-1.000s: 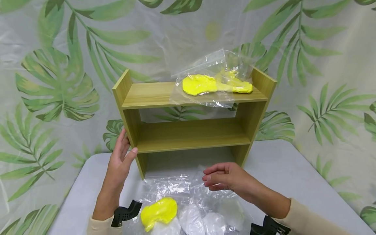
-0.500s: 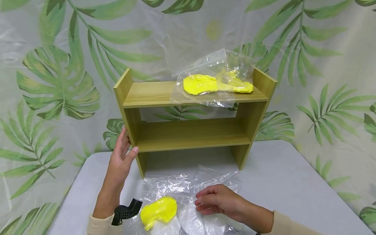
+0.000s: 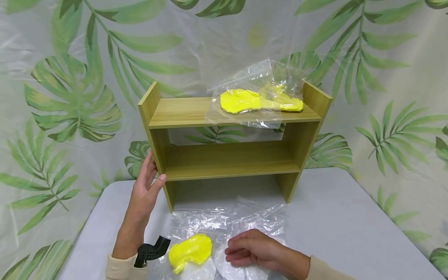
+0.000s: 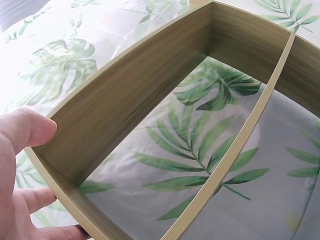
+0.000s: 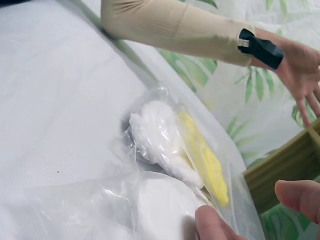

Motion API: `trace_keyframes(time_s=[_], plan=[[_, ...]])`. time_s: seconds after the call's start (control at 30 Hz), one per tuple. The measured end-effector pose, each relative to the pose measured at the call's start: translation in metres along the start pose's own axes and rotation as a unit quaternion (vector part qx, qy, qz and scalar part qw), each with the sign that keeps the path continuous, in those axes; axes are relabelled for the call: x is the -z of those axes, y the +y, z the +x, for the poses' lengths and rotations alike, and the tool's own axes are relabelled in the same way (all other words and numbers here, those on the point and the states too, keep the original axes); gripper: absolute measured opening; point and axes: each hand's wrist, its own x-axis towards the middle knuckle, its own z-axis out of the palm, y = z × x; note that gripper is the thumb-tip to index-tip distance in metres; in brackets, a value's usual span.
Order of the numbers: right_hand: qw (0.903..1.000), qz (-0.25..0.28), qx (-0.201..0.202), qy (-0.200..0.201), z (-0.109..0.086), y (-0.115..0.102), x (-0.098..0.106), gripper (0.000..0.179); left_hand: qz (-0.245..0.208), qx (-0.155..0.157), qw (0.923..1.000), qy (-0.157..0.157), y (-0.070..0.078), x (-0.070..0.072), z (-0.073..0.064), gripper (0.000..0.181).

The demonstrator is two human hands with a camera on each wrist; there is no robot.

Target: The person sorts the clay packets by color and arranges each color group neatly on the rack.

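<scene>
1. The left hand [image 3: 141, 194] rests against the left side of the wooden shelf [image 3: 231, 159], its fingers fairly straight and spread, its thumb at the front edge.
2. The right hand [image 3: 250, 251] is low over the bagged white lumps [image 5: 157, 130]. Its thumb and nearest finger stand apart with nothing seen gripped between them; whether a fingertip touches the plastic cannot be told.
3. The white lumps lie on the tabletop [image 3: 332, 217] in front of the shelf, beside a bagged yellow lump [image 3: 192, 249].
4. Since these bags crowd together, a careless pinch might catch two films and drag a neighbour along, or slip on the slick plastic.
5. Another bag of yellow pieces [image 3: 241, 101] lies on the top board [image 3: 182, 111], its plastic hanging over the front; a brush against that overhang could pull it off.
6. Uneven pressure from the left hand might slide or tilt the shelf.
</scene>
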Motion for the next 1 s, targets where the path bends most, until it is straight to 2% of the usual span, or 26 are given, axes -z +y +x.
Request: trace_keyframes(time_s=[0.2, 0.63, 0.8, 1.0], plan=[[0.9999, 0.013, -0.004, -0.007, 0.004, -0.001, 0.000, 0.039, -0.003, -0.007, 1.0000, -0.002, 0.002, -0.001, 0.000, 0.069], [0.9993, 0.037, -0.005, -0.009, 0.019, 0.004, -0.006, 0.038, 0.000, 0.002, 1.0000, -0.003, 0.003, -0.002, -0.002, 0.070], [0.9993, 0.035, -0.008, 0.011, 0.028, 0.007, -0.010, 0.033, 0.007, 0.002, 1.0000, -0.001, 0.003, -0.002, -0.002, 0.070], [0.9985, 0.004, -0.005, 0.054, 0.038, 0.011, -0.014, 0.017, 0.008, 0.005, 0.9999, 0.003, 0.002, -0.003, -0.001, 0.070]])
